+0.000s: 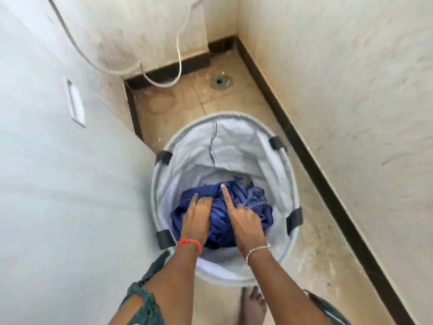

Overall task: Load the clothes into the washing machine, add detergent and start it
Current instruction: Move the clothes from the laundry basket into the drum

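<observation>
The left hand (198, 218) has its fingers bent down and sunk into the bundle of dark blue cloth garments (221, 221), gripping a fold. One finger reaches a little further forward than the rest. The right hand (244, 220) lays its forefinger (225, 194) out straight along the top of the cloth, and its other fingers curl into the fabric beside it. Both hands sit close together, with only a ridge of blue cloth between them.

There are two hands, one bundle, and one round white fabric-lined laundry basket (234, 114), which has four black tabs (163, 157) spaced around its rim. How many garments make up the bundle cannot be told. The bundle lies low inside the basket, which stands on the tan tiled floor just beside the white washing machine (58, 172).

Both forearms reach straight down and forward into the basket, palms down. A red thread (189, 241) circles the left wrist and a silver chain bracelet (256, 250) the right. One metal floor drain (220, 82) sits beyond the basket.
</observation>
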Motion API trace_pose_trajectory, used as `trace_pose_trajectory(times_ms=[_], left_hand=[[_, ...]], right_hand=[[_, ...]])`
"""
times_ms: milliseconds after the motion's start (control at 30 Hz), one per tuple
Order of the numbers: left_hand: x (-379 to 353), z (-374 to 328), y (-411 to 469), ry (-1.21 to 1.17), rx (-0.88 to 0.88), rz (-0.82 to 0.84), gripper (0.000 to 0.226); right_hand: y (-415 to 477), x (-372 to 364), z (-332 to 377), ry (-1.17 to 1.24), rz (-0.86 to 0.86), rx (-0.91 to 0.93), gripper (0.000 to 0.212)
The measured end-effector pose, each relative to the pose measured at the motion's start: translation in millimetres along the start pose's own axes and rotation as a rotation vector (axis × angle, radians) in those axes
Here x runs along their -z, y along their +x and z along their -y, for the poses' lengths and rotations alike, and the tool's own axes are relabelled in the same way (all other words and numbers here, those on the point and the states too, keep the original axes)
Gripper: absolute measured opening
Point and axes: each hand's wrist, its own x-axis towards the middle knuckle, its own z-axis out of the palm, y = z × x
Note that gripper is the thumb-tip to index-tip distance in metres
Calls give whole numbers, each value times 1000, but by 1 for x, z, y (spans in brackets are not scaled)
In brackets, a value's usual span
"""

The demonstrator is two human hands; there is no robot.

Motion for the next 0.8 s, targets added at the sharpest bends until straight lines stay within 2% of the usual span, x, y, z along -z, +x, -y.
trace_pose_trajectory(times_ms=[167, 333, 433, 533, 667, 767, 800], left_hand=[[116, -52, -22, 119, -4, -91, 40], [222, -102, -55, 116, -31, -240, 37], [279, -122, -80, 96, -113, -402, 29], [351, -141, -112, 102, -206, -567, 36], [454, -148, -155, 24, -346, -795, 37], [537, -144, -194, -24, -423, -923, 40], [563, -141, -209, -48, -457, -971, 40]], right_hand=[[-10, 114, 14, -9, -130, -21, 109], [-33, 230, 26, 27, -303, 27, 106], [-52, 298, 43, 14, -385, 27, 96], [-66, 363, 64, 39, -475, 15, 93], [-74, 454, 100, 77, -695, 87, 88], [-84, 526, 138, 115, -889, 166, 68], [-88, 549, 153, 147, -942, 208, 68]])
